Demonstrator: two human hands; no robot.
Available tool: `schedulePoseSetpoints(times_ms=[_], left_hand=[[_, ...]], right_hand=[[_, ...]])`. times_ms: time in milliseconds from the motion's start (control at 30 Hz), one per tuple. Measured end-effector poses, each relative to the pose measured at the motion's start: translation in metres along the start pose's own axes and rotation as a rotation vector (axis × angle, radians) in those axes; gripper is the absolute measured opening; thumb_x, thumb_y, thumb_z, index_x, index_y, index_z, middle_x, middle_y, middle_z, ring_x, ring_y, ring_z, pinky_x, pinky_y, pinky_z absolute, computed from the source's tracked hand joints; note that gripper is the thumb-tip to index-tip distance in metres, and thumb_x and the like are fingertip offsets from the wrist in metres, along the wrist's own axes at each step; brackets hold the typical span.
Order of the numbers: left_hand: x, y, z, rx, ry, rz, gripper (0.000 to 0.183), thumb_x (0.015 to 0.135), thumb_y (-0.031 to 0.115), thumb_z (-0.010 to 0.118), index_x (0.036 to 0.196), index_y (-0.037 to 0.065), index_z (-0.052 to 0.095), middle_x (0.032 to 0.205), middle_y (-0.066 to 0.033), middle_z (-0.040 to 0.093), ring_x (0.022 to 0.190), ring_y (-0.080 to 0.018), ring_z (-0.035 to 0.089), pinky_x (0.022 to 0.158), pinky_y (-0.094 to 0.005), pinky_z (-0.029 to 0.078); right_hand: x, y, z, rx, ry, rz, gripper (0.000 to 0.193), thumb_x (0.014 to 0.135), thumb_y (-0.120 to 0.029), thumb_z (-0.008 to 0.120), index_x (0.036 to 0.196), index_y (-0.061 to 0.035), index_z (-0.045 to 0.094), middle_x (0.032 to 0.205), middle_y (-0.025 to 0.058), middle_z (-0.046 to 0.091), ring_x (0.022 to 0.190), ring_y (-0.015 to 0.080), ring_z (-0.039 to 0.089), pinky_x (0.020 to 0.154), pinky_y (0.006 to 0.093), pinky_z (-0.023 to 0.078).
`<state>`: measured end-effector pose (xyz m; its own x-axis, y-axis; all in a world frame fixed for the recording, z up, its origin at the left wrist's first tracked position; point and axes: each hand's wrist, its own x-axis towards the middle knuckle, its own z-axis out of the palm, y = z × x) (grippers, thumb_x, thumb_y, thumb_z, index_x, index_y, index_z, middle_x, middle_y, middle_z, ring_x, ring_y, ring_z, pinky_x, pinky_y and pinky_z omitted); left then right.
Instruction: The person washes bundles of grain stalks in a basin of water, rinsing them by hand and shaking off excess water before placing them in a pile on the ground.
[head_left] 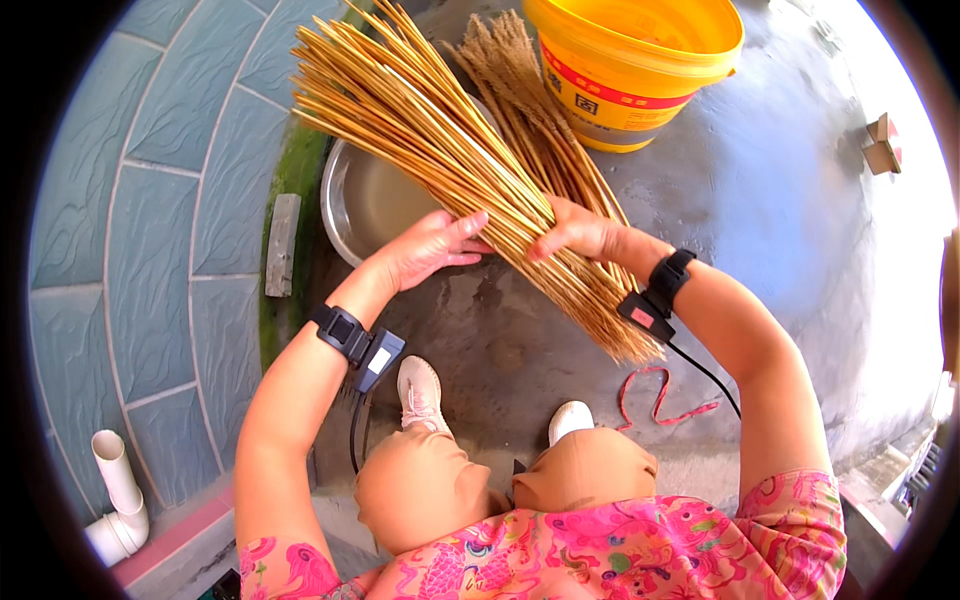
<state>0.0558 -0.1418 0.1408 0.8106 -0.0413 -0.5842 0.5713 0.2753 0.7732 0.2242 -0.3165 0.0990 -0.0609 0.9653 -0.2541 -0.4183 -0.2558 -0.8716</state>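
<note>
A large bundle of golden straw stalks [430, 140] slants across the middle, its spread cut ends at the upper left. My right hand [577, 230] is closed around the stalks near their middle, thumb across the top. At the bundle's left edge, my left hand [432, 248] touches the stalks with its fingers stretched and the thumb apart; some fingertips are partly hidden. The thin, wispy end [635, 340] points to the lower right. Behind the bundle, a metal basin [338, 205] holds cloudy liquid and is partly covered.
Browner stalks with fluffy heads [505, 60] lie beside a yellow bucket [640, 70]. A red cord [665, 400] curls on the wet concrete floor [760, 270]. Left are a grey block [283, 245], a tiled wall [160, 220] and a white pipe [118, 480]. Wrist devices trail black cables.
</note>
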Motion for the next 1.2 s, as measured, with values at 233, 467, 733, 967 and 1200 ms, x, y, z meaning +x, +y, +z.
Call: schedulePoseSetpoints(times_ms=[233, 467, 733, 967, 1200], left_hand=[[0.031, -0.015, 0.023, -0.129, 0.054, 0.031, 0.064, 0.084, 0.051, 0.063, 0.128, 0.008, 0.045, 0.123, -0.0069, 0.054, 0.113, -0.0212, 0.052, 0.1, -0.0411, 0.039], [0.049, -0.009, 0.008, -0.349, 0.358, 0.202, 0.05, 0.085, 0.042, 0.066, 0.121, 0.01, 0.052, 0.112, -0.0038, 0.061, 0.102, -0.0163, 0.058, 0.091, -0.0352, 0.045], [0.048, -0.011, 0.001, -0.257, 0.431, 0.219, 0.035, 0.09, 0.033, 0.06, 0.114, 0.007, 0.057, 0.107, -0.0036, 0.062, 0.094, -0.0135, 0.06, 0.083, -0.0313, 0.049], [0.033, -0.016, -0.039, -0.295, 0.537, 0.246, 0.037, 0.091, 0.033, 0.058, 0.118, 0.008, 0.054, 0.11, -0.005, 0.061, 0.097, -0.0166, 0.059, 0.085, -0.0352, 0.048], [0.017, -0.028, -0.109, -0.419, 0.545, 0.267, 0.036, 0.094, 0.032, 0.053, 0.121, 0.007, 0.051, 0.115, -0.0076, 0.059, 0.103, -0.0204, 0.057, 0.091, -0.0363, 0.044]], right_hand=[[-0.077, 0.034, -0.013, 0.019, 0.096, 0.155, 0.071, 0.062, -0.007, 0.074, 0.127, -0.0025, 0.046, 0.111, 0.0061, 0.058, 0.1, 0.0154, 0.052, 0.089, 0.0303, 0.043], [-0.108, 0.066, -0.015, 0.129, 0.116, 0.206, 0.073, 0.06, -0.01, 0.076, 0.126, -0.0024, 0.047, 0.112, 0.0075, 0.057, 0.101, 0.0172, 0.053, 0.091, 0.0313, 0.043], [-0.094, 0.077, -0.014, 0.195, 0.075, 0.231, 0.07, 0.062, -0.005, 0.074, 0.126, -0.0028, 0.047, 0.109, 0.0062, 0.059, 0.097, 0.0142, 0.054, 0.087, 0.0289, 0.045], [-0.045, 0.062, -0.016, 0.099, 0.028, 0.168, 0.075, 0.06, -0.003, 0.075, 0.129, -0.0026, 0.045, 0.114, 0.0054, 0.057, 0.102, 0.0146, 0.052, 0.09, 0.0286, 0.044], [0.023, 0.037, -0.025, -0.071, 0.08, 0.138, 0.073, 0.061, 0.001, 0.075, 0.126, 0.0016, 0.043, 0.101, 0.0076, 0.061, 0.084, 0.0142, 0.058, 0.075, 0.0281, 0.049]])
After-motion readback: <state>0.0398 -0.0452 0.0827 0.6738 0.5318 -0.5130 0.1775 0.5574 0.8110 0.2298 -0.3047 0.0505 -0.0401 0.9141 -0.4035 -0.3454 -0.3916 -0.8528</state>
